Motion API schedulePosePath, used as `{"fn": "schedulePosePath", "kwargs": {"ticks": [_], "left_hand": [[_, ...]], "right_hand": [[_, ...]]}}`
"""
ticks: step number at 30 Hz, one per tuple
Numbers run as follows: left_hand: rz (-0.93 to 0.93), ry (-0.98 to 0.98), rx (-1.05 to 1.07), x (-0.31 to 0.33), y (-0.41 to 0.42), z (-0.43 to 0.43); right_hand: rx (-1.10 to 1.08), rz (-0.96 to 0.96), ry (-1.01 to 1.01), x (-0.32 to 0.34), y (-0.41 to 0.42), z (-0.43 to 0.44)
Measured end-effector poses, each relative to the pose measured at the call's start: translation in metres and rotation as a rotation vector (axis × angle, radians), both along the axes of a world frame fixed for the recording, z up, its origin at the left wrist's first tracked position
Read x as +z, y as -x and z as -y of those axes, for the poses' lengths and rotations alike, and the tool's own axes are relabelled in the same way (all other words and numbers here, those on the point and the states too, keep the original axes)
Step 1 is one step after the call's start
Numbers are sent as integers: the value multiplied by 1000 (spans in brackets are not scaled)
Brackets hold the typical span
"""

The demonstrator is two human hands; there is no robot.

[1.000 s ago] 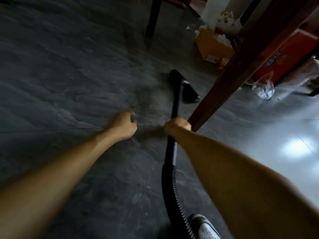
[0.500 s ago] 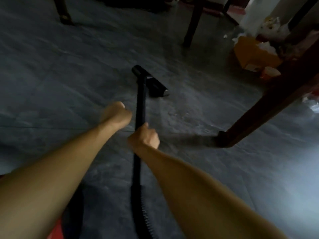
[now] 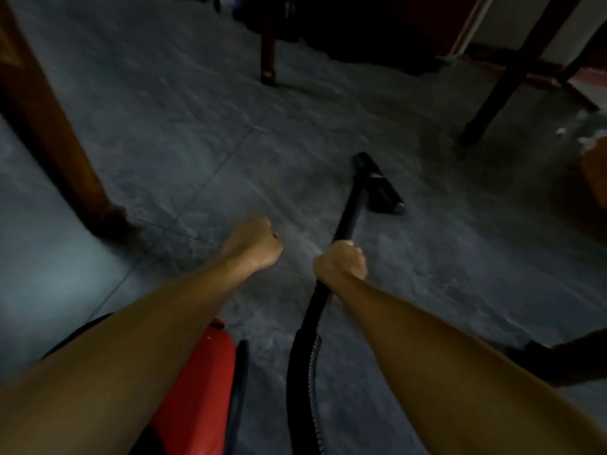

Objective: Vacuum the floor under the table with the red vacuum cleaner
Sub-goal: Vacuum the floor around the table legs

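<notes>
Black plastic tube (image 3: 349,205) is what the right hand (image 3: 341,261) grips. The fingers are wrapped fully round it, just where the rigid tube meets the ribbed hose (image 3: 303,359). From this grip the tube runs forward and a little to the right, sloping down to the floor nozzle (image 3: 382,188), which lies on the grey floor (image 3: 197,133). So the long axis points away from the person, and the nozzle is set at an angle across its end.

The left hand (image 3: 253,246) is just beside the right one but apart from the tube, curled to a fist with nothing visible inside, so only the right hand is on the tool. The red vacuum cleaner (image 3: 200,382) sits low and behind the grip, under the left forearm.

A wooden table leg (image 3: 56,126) stands to the left and a dark leg (image 3: 512,70) far to the right — the nozzle lies between them. I judge the next stroke to be a push or pull along the tube's axis — the right arm alone must steer it.
</notes>
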State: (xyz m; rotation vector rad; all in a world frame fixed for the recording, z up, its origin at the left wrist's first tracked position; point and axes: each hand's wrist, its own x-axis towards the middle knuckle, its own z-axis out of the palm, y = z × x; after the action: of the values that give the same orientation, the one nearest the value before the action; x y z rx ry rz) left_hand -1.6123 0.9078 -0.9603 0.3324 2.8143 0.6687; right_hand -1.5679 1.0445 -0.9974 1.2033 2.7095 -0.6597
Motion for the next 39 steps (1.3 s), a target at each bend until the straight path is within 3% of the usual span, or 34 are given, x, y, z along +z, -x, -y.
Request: {"fn": "schedulePosePath", "kwargs": {"ticks": [4,7,9,12,16,19,23,27,33,39], "left_hand": [[10,25,98,17,13,29],[20,49,147,22,20,52],[56,46,188,25,26,69],[176,57,305,28,30,91],[130,104,437,18,18,103],[149,110,453,10,10,101],[177,69,441,10,9,93],[89,116,328,19,5,65],[88,53,231,25,3,6],[75,108,112,33,18,-31]], "right_hand": [[434,58,-16,5,45,57],[620,57,-68,8,76,83],[647,32,-121,8,96,88],[514,-4,-176,4,123,65],[435,3,-56,-8,136,45],[532,-7,-35,-17,120,62],[832,34,39,-24,74,69],[1014,118,68,-33,25,46],[909,141,-19,-31,-8,-13],[504,91,-84,4,39,-65]]}}
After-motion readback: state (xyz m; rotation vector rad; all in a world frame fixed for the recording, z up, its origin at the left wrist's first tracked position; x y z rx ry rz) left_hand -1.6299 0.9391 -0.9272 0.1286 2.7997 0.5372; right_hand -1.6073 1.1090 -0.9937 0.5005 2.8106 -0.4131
